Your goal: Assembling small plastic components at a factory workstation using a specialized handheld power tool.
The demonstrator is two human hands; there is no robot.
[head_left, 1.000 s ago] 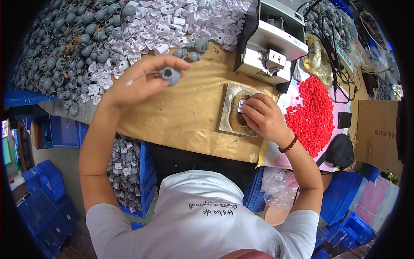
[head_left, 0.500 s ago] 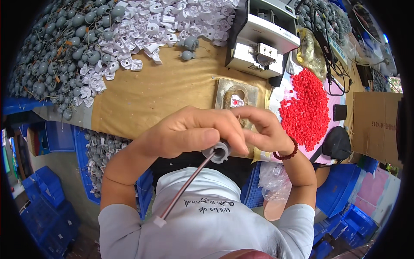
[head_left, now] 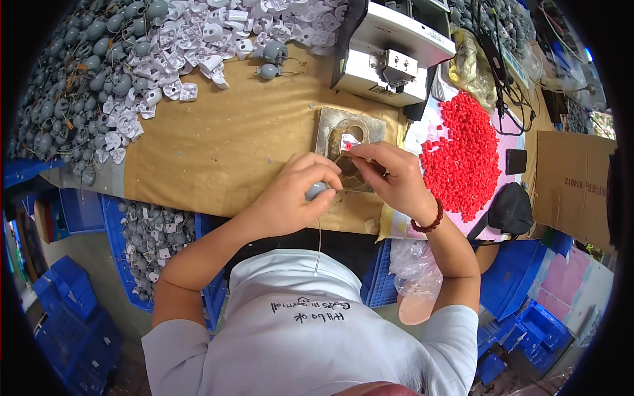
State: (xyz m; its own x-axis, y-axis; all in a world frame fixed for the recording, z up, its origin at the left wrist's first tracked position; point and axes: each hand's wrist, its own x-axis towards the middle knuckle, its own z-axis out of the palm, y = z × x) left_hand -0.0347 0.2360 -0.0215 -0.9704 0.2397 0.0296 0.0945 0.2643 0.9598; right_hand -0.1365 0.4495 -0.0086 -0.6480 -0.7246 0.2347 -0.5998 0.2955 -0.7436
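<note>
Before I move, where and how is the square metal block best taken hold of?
Best, I think, by the outer border of the square metal block, at its far edge, coming from the far side: that straight edge shows uncovered, while the left hand and right hand are at the near side, and a white piece sits in its middle hollow.

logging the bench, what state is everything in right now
left hand, closed around a gray rounded part
right hand, fingers bent, grip unclear
metal fixture, flat, white part inside
red pieces, loosely heaped
white pieces, loosely heaped
plastic bag, crumpled
blue crate, holding gray parts
white machine, power unclear
</note>
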